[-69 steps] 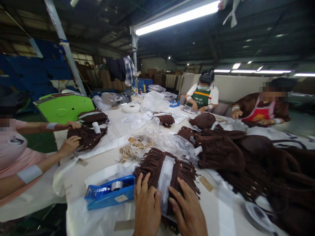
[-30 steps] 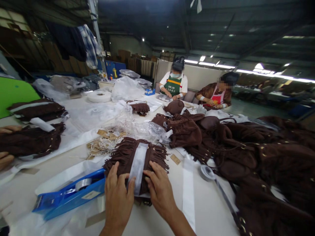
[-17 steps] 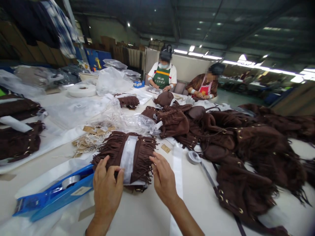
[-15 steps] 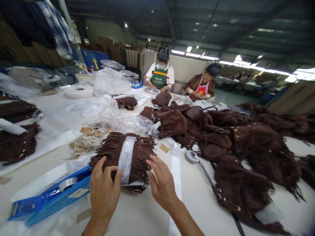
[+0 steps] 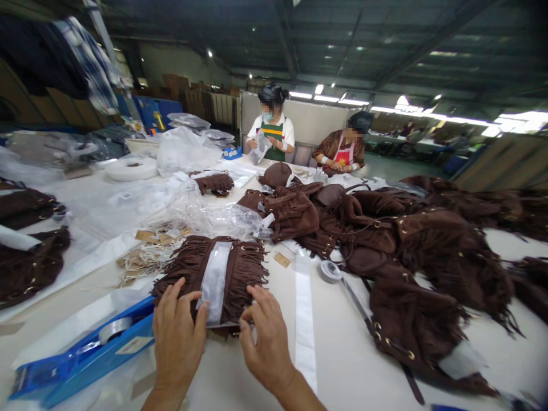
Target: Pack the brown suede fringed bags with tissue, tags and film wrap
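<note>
The bag (image 5: 248,268) lies on the table (image 5: 342,359) btwn the two hands, w/ a pale band (image 5: 215,279) across it. L hand (image 5: 180,331) has fingers & thumb wide apart, tips at the bag's near L side. R hand (image 5: 268,337) is at the near R corner, thumb & 1st finger close; can't tell if they pinch anything, b/c the hand hides it. Both arms get cut off at the bottom. L hand is in front of 1 end of the blue holder (image 5: 89,368). Pile (image 5: 445,245) on the R: hard to see where each bit stops, & it runs off the edge. Stuff (image 5: 32,265) at far L is cut off too.
</note>
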Demonstrator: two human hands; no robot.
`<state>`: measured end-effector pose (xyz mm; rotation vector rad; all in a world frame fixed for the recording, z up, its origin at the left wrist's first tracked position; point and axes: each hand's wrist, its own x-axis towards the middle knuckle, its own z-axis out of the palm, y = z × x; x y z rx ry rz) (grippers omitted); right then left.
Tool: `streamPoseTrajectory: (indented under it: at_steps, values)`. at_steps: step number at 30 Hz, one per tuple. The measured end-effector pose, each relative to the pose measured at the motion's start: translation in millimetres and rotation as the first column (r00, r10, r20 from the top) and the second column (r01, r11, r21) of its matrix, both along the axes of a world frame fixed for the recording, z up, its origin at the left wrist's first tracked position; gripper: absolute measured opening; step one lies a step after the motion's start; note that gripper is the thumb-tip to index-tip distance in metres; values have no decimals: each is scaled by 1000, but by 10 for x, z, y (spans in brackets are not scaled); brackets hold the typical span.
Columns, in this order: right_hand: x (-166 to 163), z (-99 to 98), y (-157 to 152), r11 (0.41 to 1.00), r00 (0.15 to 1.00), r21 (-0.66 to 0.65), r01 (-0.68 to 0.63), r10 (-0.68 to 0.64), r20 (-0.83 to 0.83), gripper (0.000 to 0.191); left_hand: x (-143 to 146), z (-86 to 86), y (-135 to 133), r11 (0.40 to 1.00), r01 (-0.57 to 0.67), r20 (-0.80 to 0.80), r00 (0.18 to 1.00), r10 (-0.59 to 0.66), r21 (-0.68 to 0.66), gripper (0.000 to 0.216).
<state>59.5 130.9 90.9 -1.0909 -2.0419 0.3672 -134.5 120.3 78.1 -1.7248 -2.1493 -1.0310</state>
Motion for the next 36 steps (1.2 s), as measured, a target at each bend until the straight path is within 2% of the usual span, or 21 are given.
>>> streamPoseTrajectory:
  at_steps: [3, 6, 8, 11, 14, 19, 21, 24, 26, 28, 30, 32, 34, 36]
  values:
    - [52, 31, -75, 995, 996, 52, 88, -89, 4, 28, -10, -12, -6, 1000, -3, -3, 1000, 3, -9, 39]
    - [-34, 50, -36, 991, 990, 130, -23, 5, 140, 48, -23, -20, -9, 1000, 12, -26, 1000, -12, 0, 39]
    - [-92, 29, 37, 969, 970, 221, -109, 55, 239, 41, -34, -22, -7, 1000, 29, -42, 999, -29, 3, 38]
    - [-73, -5, 110, 923, 938, 350, -156, 28, 345, 17, -49, -28, -1, 999, 44, -51, 998, -44, -2, 35]
    - [44, 54, 72, 919, 923, 366, -143, -9, 385, 12, -56, -32, 0, 999, 38, -37, 999, -39, -5, 34]
    - [108, 193, -28, 973, 953, 227, 40, -105, 283, 27, -41, 5, -20, 999, 15, -57, 998, -17, -39, 37]
    - [86, 125, -37, 978, 957, 197, 70, -122, 265, 36, -15, 56, -38, 1000, 13, -84, 996, -16, -28, 37]
    - [125, -99, -62, 981, 958, 189, 34, -86, 273, 53, 50, 181, -39, 998, 57, -146, 988, -53, 27, 37]
    - [214, -236, -86, 984, 967, 168, 54, -93, 239, 37, 103, 265, 5, 980, 193, -201, 962, -183, 35, 38]
    - [301, -304, -73, 987, 979, 103, 124, -138, 150, 15, 152, 305, 93, 923, 383, -262, 889, -376, -27, 40]
    - [330, -309, 21, 982, 983, -14, 186, -186, 2, 16, 187, 279, 203, 857, 501, -326, 796, -510, -120, 46]
    - [287, -292, 197, 962, 955, -199, 190, -228, -190, 33, 204, 198, 299, 834, 523, -401, 736, -545, -175, 53]
    - [213, -284, 403, 907, 894, -413, 83, -250, -371, 51, 203, 104, 351, 840, 509, -470, 705, -531, -186, 56]
    - [169, -284, 570, 828, 845, -557, -59, -256, -469, 53, 195, 36, 353, 836, 511, -504, 678, -536, -202, 52]
